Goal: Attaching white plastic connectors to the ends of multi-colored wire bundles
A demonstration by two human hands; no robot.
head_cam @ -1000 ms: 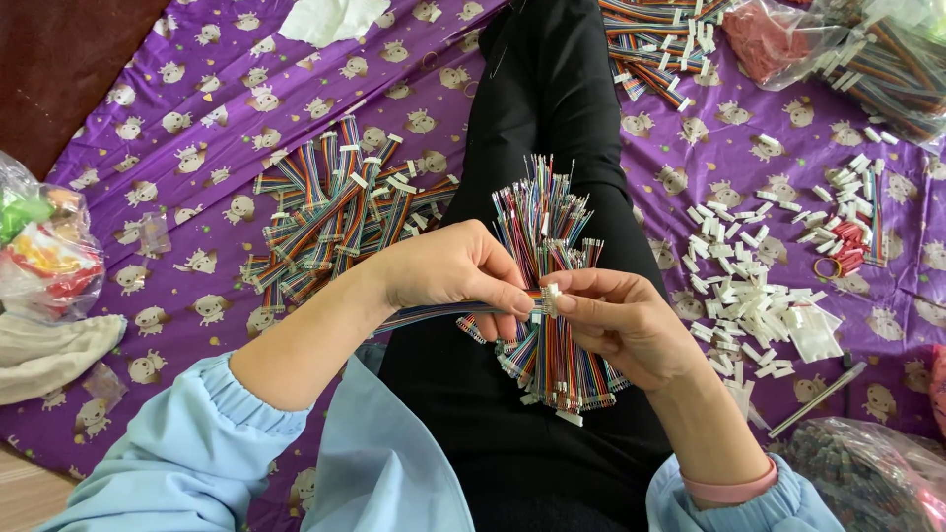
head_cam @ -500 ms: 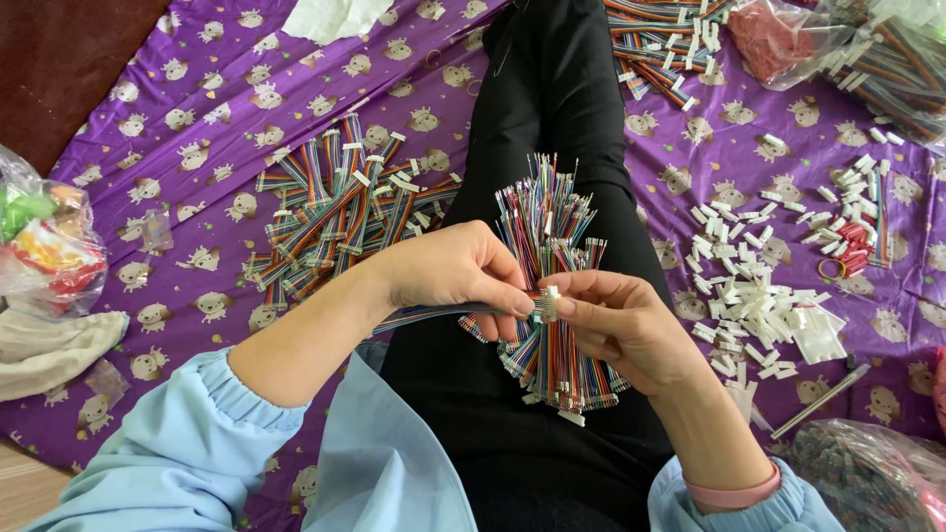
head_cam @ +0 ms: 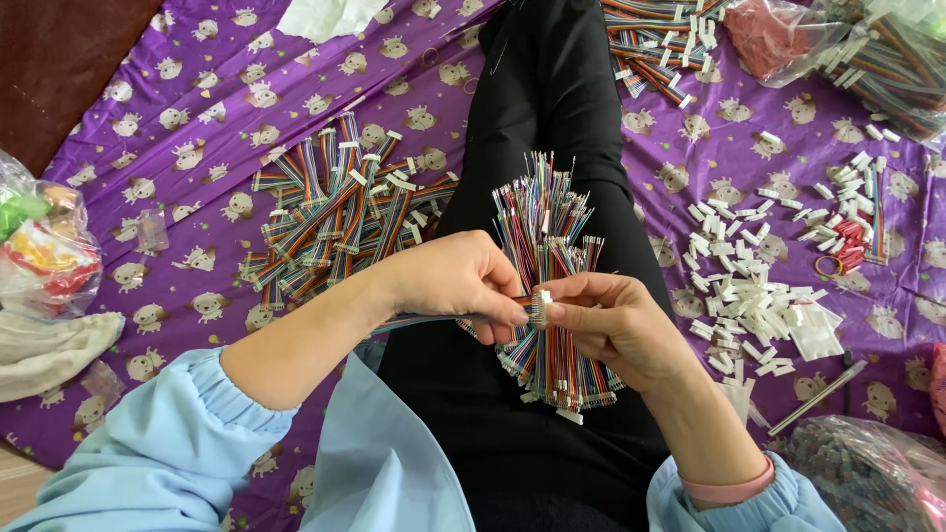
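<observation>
Pinching a small white connector (head_cam: 540, 307) between both hands over the lap: left hand (head_cam: 455, 281) grips the ribbon cable (head_cam: 424, 320), right hand (head_cam: 611, 320) the connector. Risk: slipping fingertips could misalign the wires, or nudge the wire bundle (head_cam: 552, 296) off the leg. Versus half a second ago: grip and position unchanged.

A purple cloth (head_cam: 246, 89) printed with small pale animal figures covers the floor. On it lie a heap of rainbow ribbon cables (head_cam: 335, 212) at the left, a scatter of white plastic connectors (head_cam: 749, 296) at the right, another cable pile (head_cam: 655, 39) at the top, a metal rod (head_cam: 818, 397), and clear bags (head_cam: 44, 241) at the edges.
</observation>
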